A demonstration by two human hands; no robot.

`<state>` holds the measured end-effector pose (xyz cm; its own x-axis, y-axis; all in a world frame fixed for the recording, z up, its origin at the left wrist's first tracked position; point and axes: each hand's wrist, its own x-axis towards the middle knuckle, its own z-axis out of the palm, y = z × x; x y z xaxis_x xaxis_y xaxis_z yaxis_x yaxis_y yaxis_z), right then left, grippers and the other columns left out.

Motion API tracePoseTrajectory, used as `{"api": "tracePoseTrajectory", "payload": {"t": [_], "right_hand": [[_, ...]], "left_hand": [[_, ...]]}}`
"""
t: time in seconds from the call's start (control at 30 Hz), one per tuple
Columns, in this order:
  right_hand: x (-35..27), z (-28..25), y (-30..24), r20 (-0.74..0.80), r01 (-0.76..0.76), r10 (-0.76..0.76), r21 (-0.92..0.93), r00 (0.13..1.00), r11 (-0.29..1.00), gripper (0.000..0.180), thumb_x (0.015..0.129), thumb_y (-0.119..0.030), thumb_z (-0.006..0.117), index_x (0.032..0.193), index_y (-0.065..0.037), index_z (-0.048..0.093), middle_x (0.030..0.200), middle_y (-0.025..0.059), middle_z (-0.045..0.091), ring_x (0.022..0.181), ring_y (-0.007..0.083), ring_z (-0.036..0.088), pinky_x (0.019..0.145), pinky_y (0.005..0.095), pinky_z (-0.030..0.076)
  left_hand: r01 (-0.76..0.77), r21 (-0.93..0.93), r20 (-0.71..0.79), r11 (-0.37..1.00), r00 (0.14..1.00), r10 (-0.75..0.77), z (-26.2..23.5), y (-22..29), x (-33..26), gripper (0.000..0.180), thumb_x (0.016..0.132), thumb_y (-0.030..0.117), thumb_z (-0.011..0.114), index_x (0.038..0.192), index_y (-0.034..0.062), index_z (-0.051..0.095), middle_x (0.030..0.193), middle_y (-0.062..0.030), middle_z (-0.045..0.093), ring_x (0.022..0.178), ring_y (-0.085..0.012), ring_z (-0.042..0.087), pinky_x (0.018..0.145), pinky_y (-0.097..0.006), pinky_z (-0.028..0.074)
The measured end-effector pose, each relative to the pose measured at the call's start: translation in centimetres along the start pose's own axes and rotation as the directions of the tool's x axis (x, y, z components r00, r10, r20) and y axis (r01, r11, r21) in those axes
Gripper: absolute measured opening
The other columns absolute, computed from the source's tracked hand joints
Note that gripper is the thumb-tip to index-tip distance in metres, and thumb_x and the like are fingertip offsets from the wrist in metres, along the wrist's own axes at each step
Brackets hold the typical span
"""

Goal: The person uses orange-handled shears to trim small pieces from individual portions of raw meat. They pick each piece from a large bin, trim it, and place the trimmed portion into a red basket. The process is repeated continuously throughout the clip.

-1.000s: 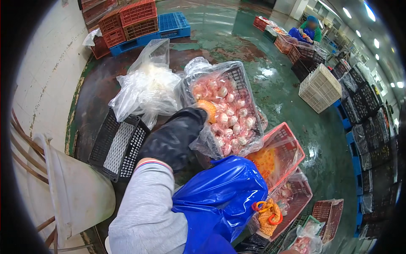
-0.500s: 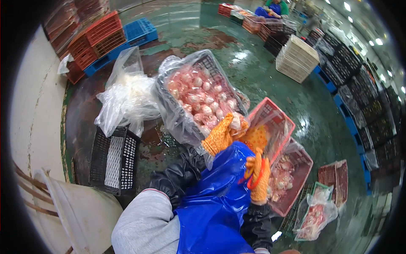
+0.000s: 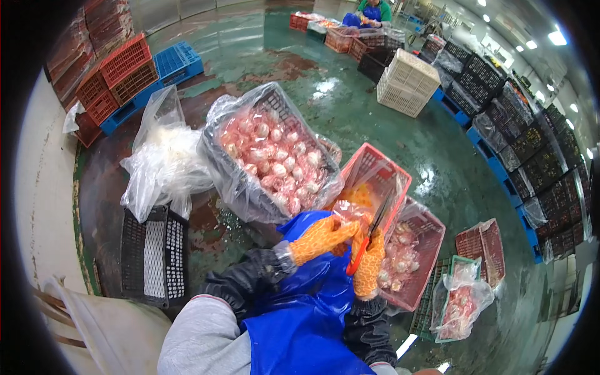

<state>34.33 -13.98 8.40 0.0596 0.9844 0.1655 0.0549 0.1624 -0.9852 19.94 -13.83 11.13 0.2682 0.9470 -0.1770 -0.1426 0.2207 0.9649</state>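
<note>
Two gloved hands are working close together above the lap, over one blue apron (image 3: 306, 300). The left hand (image 3: 322, 239), in an orange patterned glove, is keeping its grip closed on one clear plastic packet (image 3: 347, 211), which is sitting just in front of the apron, at the near edge of the upper of two red crates. The right hand (image 3: 370, 265), gloved alike, is gripping one pair of red-handled scissors (image 3: 359, 255), the dark blades pointing up and away beside the packet. The upper red crate (image 3: 381, 165) is holding orange contents under clear film; the lower red crate (image 3: 432, 247) is holding several packets, too crowded to count. Ahead, one dark crate (image 3: 282, 103), lined with clear plastic, is brimming with packets of whitish round pieces, dozens overlapping. One heap of clear plastic bags (image 3: 165, 156) is lying on its left, and one black mesh crate (image 3: 177, 250) is standing below that heap. Farther off, two stacked beige crates (image 3: 407, 82) are standing on the wet green floor (image 3: 350, 119), and one co-worker (image 3: 373, 14) is sitting behind more crates.
</note>
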Motion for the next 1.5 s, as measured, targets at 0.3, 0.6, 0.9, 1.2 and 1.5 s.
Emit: {"api": "tracePoseTrajectory", "payload": {"t": [0.3,0.6,0.9,1.2,1.5], "right_hand": [[0.0,0.9,-4.2,0.026,0.009,-0.006,-0.120,1.000,0.993,0.046,0.079,-0.009,0.065,0.121,-0.002,0.045,0.082,0.0009,0.052,0.073,0.0073,0.049,0.062,0.0214,0.043],[0.5,1.2,-5.1,0.403,-0.045,0.213,-0.387,0.890,0.921,0.048,0.080,-0.027,0.065,0.118,-0.001,0.050,0.083,0.0032,0.057,0.075,0.0112,0.052,0.069,0.0248,0.045],[1.1,0.1,-2.2,0.382,-0.093,0.209,-0.298,0.900,0.950,0.037,0.082,-0.024,0.063,0.113,-0.004,0.055,0.070,-0.0025,0.054,0.061,0.0066,0.048,0.056,0.0215,0.041],[0.8,0.2,-3.9,0.461,-0.719,0.632,0.017,0.623,0.695,0.033,0.086,-0.034,0.056,0.101,-0.005,0.058,0.056,0.0004,0.048,0.046,0.0047,0.044,0.038,0.0183,0.033],[3.6,0.4,0.0,0.611,-0.794,0.540,0.274,0.580,0.543,0.045,0.089,-0.048,0.042,0.101,-0.006,0.053,0.064,0.0056,0.053,0.047,0.0113,0.049,0.039,0.0194,0.039]], "left_hand": [[-0.256,-0.370,-0.513,0.893,0.858,0.033,-2.0,-1.4,2.5,0.031,0.088,0.038,0.052,0.080,0.0080,0.055,0.056,-0.0023,0.053,0.041,-0.0119,0.048,0.037,-0.024,0.039],[-0.426,-0.212,-0.626,0.880,0.750,0.213,-0.8,-2.3,4.4,0.031,0.089,0.039,0.049,0.095,0.0086,0.050,0.066,-0.0048,0.056,0.046,-0.0116,0.052,0.036,-0.027,0.042],[-0.180,-0.151,-0.424,0.972,0.900,0.101,-1.2,-1.9,3.8,0.034,0.090,0.040,0.045,0.101,0.0076,0.049,0.070,-0.0023,0.053,0.050,-0.0081,0.049,0.041,-0.023,0.040],[-0.078,-0.445,-0.152,0.892,0.988,0.011,-3.2,-1.9,4.8,0.028,0.089,0.035,0.047,0.080,0.0095,0.056,0.052,0.0010,0.044,0.039,-0.0086,0.039,0.035,-0.023,0.033],[-0.046,-0.033,-0.516,0.998,0.856,0.022,-2.0,-3.6,7.6,0.024,0.087,0.030,0.050,0.091,0.0069,0.054,0.067,-0.0076,0.057,0.055,-0.0189,0.054,0.046,-0.033,0.044]]}}
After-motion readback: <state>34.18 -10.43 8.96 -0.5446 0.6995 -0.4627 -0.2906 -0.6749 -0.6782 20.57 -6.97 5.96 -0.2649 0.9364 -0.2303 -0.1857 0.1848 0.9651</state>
